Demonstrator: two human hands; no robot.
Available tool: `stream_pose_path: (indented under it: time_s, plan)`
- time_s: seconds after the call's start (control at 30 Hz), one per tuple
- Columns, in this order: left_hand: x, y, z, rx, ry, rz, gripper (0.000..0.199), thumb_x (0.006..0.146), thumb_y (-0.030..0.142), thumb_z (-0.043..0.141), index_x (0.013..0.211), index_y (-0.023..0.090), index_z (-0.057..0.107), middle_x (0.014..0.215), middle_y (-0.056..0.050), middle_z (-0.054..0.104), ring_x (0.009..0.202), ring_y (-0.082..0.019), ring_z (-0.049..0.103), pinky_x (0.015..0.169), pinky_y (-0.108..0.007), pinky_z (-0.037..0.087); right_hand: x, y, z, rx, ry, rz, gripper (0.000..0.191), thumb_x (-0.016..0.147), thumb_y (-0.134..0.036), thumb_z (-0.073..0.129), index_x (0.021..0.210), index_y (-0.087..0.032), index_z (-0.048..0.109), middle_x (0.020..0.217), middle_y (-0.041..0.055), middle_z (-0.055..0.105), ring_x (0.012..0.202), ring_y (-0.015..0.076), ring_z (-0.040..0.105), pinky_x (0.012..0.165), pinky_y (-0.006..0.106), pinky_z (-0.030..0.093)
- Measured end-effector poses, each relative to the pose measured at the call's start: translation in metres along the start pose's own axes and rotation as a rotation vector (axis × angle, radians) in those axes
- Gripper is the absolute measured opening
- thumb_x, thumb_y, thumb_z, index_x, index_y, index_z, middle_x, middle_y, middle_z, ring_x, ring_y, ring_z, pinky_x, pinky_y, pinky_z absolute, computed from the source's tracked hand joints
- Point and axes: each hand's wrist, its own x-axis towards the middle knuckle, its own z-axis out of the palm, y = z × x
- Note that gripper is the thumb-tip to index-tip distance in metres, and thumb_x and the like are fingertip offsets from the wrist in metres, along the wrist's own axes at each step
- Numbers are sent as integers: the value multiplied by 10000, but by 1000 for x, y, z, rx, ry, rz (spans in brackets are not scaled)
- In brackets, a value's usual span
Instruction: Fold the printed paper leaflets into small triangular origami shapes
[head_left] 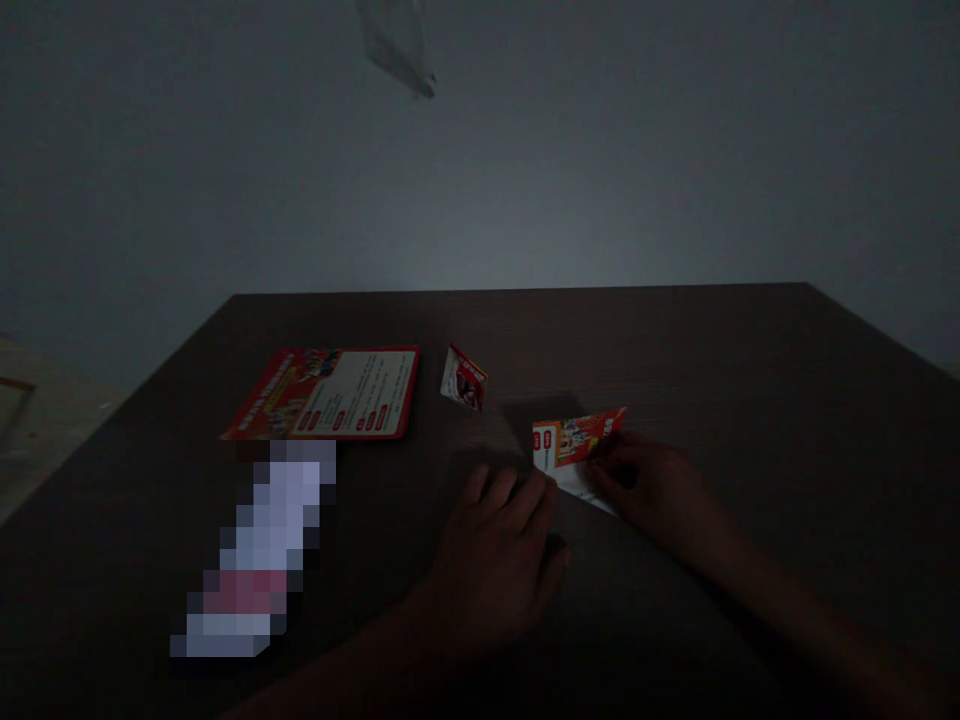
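Observation:
A red and white printed leaflet (pixel 574 450) lies partly folded on the dark table, its printed flap raised. My right hand (pixel 664 490) pinches the leaflet's right side between thumb and fingers. My left hand (pixel 499 545) rests palm down on the tabletop, fingers slightly apart, its fingertips beside the leaflet's left corner; whether they touch the paper I cannot tell. Beyond my left hand stands a small folded paper piece (pixel 463 380) in red and white. Dim light hides fine detail.
A stack of red and white leaflets (pixel 360 395) lies at the left of the wooden table (pixel 675 350). Nearer to me is a long pale pixelated object (pixel 262 550), its kind unclear. Behind the table rises a plain wall (pixel 600 150), with a translucent bag-like thing (pixel 397 45) at the top.

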Motion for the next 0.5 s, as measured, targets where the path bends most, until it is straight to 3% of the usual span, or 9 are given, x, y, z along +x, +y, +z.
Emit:
stream_pose_path:
  time_s: [0.5]
  plan:
    - [2, 2, -5, 14, -24, -10, 420, 902, 405, 420, 1271, 208, 461, 1278, -64, 513, 1102, -273, 434, 977, -489, 270, -1, -1, -1, -2, -13, 18, 267, 822, -235, 513, 581, -177, 612, 799, 57, 663, 623, 152, 632, 557, 256, 445]
